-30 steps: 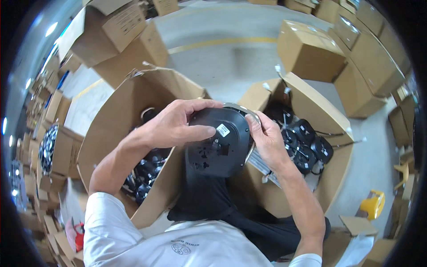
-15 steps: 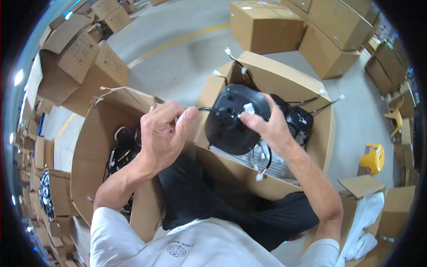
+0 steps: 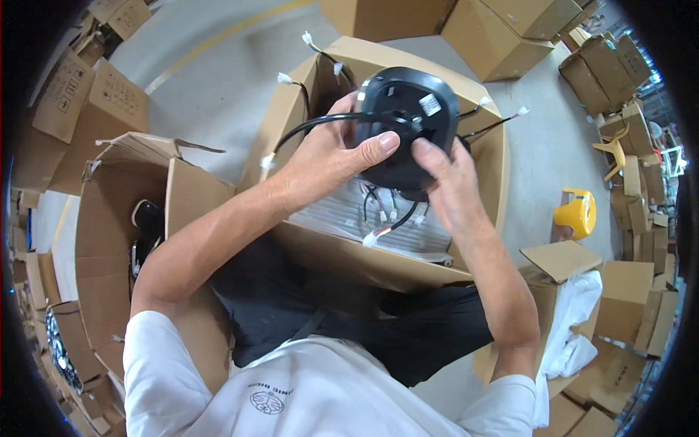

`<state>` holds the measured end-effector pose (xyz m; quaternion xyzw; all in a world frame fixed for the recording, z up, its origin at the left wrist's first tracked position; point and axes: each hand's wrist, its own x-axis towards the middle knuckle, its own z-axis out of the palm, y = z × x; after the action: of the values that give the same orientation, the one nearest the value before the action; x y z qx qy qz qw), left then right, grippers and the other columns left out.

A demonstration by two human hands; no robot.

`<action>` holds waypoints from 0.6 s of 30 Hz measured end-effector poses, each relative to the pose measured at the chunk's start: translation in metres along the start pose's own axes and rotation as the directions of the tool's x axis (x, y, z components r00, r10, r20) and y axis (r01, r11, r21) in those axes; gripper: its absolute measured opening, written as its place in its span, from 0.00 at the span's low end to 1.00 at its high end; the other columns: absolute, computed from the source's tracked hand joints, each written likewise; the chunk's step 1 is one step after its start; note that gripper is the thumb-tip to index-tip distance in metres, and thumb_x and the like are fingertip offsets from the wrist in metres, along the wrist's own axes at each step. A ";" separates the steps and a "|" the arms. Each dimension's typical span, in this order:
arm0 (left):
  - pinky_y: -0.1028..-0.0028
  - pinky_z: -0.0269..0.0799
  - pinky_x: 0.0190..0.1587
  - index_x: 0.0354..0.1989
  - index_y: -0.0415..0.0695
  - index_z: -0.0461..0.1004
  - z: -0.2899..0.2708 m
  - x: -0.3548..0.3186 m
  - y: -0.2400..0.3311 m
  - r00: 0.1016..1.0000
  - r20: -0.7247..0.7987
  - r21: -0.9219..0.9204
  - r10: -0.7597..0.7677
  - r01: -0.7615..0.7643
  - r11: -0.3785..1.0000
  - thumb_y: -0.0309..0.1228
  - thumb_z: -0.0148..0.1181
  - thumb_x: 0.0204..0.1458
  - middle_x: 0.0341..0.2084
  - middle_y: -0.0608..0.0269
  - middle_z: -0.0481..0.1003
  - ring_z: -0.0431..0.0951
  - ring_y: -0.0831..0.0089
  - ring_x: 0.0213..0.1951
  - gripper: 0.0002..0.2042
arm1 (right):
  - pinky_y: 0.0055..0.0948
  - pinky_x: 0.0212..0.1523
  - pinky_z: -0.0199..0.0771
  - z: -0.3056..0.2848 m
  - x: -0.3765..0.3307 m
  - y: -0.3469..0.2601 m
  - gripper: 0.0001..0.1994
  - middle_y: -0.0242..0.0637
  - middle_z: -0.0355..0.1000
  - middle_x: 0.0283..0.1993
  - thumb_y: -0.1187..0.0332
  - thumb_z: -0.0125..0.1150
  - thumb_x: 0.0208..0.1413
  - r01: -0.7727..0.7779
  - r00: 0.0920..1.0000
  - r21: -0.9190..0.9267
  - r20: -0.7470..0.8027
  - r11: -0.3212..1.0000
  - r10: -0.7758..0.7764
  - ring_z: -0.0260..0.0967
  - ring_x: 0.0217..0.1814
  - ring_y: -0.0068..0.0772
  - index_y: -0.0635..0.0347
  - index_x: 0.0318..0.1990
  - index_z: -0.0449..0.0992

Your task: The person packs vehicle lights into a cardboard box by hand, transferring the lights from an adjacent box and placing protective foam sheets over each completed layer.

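Note:
A rounded black plastic housing (image 3: pixel 402 164) with a white label is held up over the open cardboard box (image 3: pixel 477 240) in front of me. My left hand (image 3: pixel 338 149) grips its left side, thumb across the face. My right hand (image 3: pixel 453 175) closes on its right lower edge, thumb on the surface. From the middle of the housing a black cable (image 3: pixel 306 125) arcs left over my left hand, ending in a white connector (image 3: pixel 269 160). Below, more cables with white connectors (image 3: pixel 373 238) hang above a pale ribbed layer (image 3: pixel 328 218) in the box.
At my left stands another open carton (image 3: pixel 109 240) with black parts (image 3: pixel 148 217) inside. A yellow stool (image 3: pixel 577 213) is on the floor at right. Stacked cartons (image 3: pixel 502 36) rise behind, and white plastic sheeting (image 3: pixel 575 320) drapes over a box at right.
My left hand has moved from the cable onto the housing, leaving the cable hanging left over it. The housing is turned slightly, and the whole view has shifted.

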<state>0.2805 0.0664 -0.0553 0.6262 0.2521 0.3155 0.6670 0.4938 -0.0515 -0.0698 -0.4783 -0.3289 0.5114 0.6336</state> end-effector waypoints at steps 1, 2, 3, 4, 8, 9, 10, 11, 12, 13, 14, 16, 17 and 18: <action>0.61 0.74 0.76 0.81 0.27 0.61 -0.011 0.007 -0.010 0.999 0.028 0.051 -0.037 0.036 0.998 0.56 0.76 0.69 0.72 0.41 0.73 0.78 0.60 0.70 0.49 | 0.37 0.75 0.76 -0.014 0.008 0.004 0.30 0.40 0.82 0.66 0.58 0.80 0.70 -0.023 0.999 0.004 -0.048 1.000 0.023 0.78 0.68 0.32 0.64 0.71 0.77; 0.61 0.73 0.76 0.84 0.25 0.56 -0.019 0.011 -0.019 0.996 0.057 0.096 -0.072 0.066 0.993 0.60 0.73 0.69 0.76 0.36 0.70 0.77 0.57 0.74 0.54 | 0.37 0.73 0.76 -0.031 0.015 0.005 0.30 0.40 0.82 0.66 0.57 0.80 0.70 -0.043 0.994 0.003 -0.099 0.999 0.043 0.78 0.68 0.32 0.64 0.71 0.77; 0.55 0.70 0.80 0.90 0.34 0.47 -0.020 0.011 -0.028 0.996 -0.009 0.043 -0.090 0.091 0.995 0.63 0.60 0.76 0.84 0.38 0.59 0.72 0.55 0.78 0.51 | 0.38 0.71 0.77 -0.061 0.026 0.015 0.31 0.40 0.82 0.65 0.55 0.80 0.70 -0.043 0.985 -0.061 -0.170 0.997 0.033 0.79 0.66 0.32 0.63 0.71 0.77; 0.51 0.69 0.81 0.91 0.34 0.39 -0.022 0.011 -0.029 0.996 -0.068 0.019 -0.059 0.060 0.998 0.62 0.62 0.76 0.85 0.35 0.58 0.70 0.51 0.80 0.55 | 0.38 0.68 0.79 -0.099 0.034 0.030 0.31 0.40 0.82 0.65 0.54 0.80 0.69 -0.048 0.971 -0.125 -0.237 0.991 0.017 0.80 0.65 0.32 0.63 0.71 0.77; 0.51 0.72 0.78 0.92 0.34 0.37 -0.029 0.016 -0.059 0.985 -0.152 0.015 -0.079 0.082 0.997 0.54 0.68 0.75 0.85 0.32 0.56 0.76 0.51 0.76 0.55 | 0.41 0.62 0.82 -0.223 0.034 0.103 0.35 0.42 0.84 0.62 0.50 0.81 0.65 -0.458 0.731 -0.221 -0.645 0.861 0.223 0.83 0.59 0.33 0.66 0.69 0.78; 0.51 0.74 0.77 0.92 0.33 0.36 -0.026 0.013 -0.065 0.984 -0.129 0.002 -0.126 0.127 0.992 0.51 0.70 0.75 0.85 0.30 0.56 0.77 0.51 0.74 0.55 | 0.42 0.64 0.81 -0.242 0.030 0.118 0.36 0.46 0.84 0.62 0.50 0.82 0.63 -0.493 0.754 -0.357 -0.631 0.794 0.184 0.84 0.60 0.36 0.69 0.68 0.78; 0.53 0.78 0.73 0.92 0.33 0.37 -0.021 0.011 -0.070 0.990 -0.084 0.032 -0.110 0.113 0.993 0.46 0.72 0.74 0.84 0.29 0.57 0.79 0.51 0.72 0.55 | 0.42 0.65 0.81 -0.259 0.027 0.132 0.37 0.49 0.84 0.63 0.49 0.83 0.61 -0.514 0.775 -0.483 -0.616 0.708 0.142 0.85 0.61 0.40 0.71 0.67 0.78; 0.52 0.80 0.72 0.91 0.33 0.38 -0.009 0.012 -0.067 0.995 -0.014 0.033 -0.099 0.100 0.994 0.48 0.71 0.74 0.83 0.28 0.58 0.79 0.49 0.72 0.54 | 0.46 0.69 0.80 -0.283 0.023 0.142 0.41 0.60 0.83 0.65 0.46 0.84 0.57 -0.585 0.721 -0.653 -0.690 0.481 -0.060 0.84 0.66 0.52 0.75 0.65 0.77; 0.52 0.81 0.71 0.91 0.33 0.39 -0.016 0.006 -0.070 0.992 -0.012 0.093 -0.128 0.128 0.987 0.50 0.71 0.74 0.83 0.27 0.59 0.79 0.48 0.72 0.54 | 0.49 0.73 0.78 -0.256 0.041 0.172 0.45 0.67 0.82 0.66 0.42 0.85 0.53 -0.659 0.691 -0.672 -0.718 0.336 -0.081 0.82 0.70 0.63 0.77 0.63 0.78; 0.52 0.81 0.71 0.91 0.33 0.39 -0.020 0.004 -0.069 0.990 -0.023 0.095 -0.140 0.141 0.985 0.50 0.71 0.74 0.83 0.27 0.59 0.79 0.48 0.72 0.54 | 0.50 0.74 0.77 -0.249 0.049 0.183 0.47 0.68 0.81 0.66 0.41 0.84 0.52 -0.682 0.679 -0.663 -0.731 0.308 -0.070 0.81 0.71 0.64 0.78 0.64 0.77; 0.53 0.83 0.68 0.90 0.30 0.40 -0.024 0.002 -0.068 0.993 -0.023 0.214 -0.117 0.119 0.970 0.50 0.72 0.73 0.82 0.23 0.59 0.80 0.45 0.72 0.55 | 0.50 0.76 0.76 -0.244 0.056 0.190 0.49 0.69 0.80 0.67 0.39 0.84 0.51 -0.705 0.665 -0.652 -0.745 0.278 -0.062 0.80 0.72 0.65 0.79 0.65 0.77; 0.54 0.86 0.65 0.90 0.27 0.41 -0.028 0.005 -0.064 0.997 -0.002 0.312 -0.079 0.076 0.947 0.51 0.72 0.72 0.81 0.19 0.59 0.81 0.42 0.71 0.56 | 0.50 0.75 0.77 -0.261 0.057 0.187 0.48 0.67 0.81 0.68 0.42 0.83 0.54 -0.713 0.669 -0.647 -0.743 0.270 -0.013 0.81 0.72 0.63 0.79 0.67 0.76; 0.53 0.86 0.65 0.90 0.28 0.41 -0.029 0.007 -0.064 0.996 -0.010 0.301 -0.088 0.087 0.950 0.51 0.72 0.72 0.81 0.20 0.59 0.81 0.41 0.71 0.56 | 0.50 0.75 0.77 -0.267 0.062 0.186 0.46 0.66 0.81 0.69 0.44 0.83 0.57 -0.713 0.680 -0.647 -0.731 0.269 0.045 0.81 0.72 0.61 0.79 0.69 0.76; 0.53 0.86 0.66 0.90 0.28 0.42 -0.030 0.009 -0.063 0.995 -0.018 0.290 -0.096 0.097 0.952 0.51 0.72 0.72 0.81 0.20 0.60 0.81 0.40 0.71 0.55 | 0.50 0.75 0.77 -0.272 0.063 0.186 0.46 0.66 0.81 0.69 0.44 0.83 0.57 -0.711 0.683 -0.651 -0.729 0.266 0.042 0.81 0.72 0.61 0.79 0.69 0.76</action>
<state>0.2713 0.0924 -0.1205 0.7038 0.3271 0.2431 0.5818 0.6948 -0.0603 -0.3386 -0.9394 -0.2072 0.2119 0.1723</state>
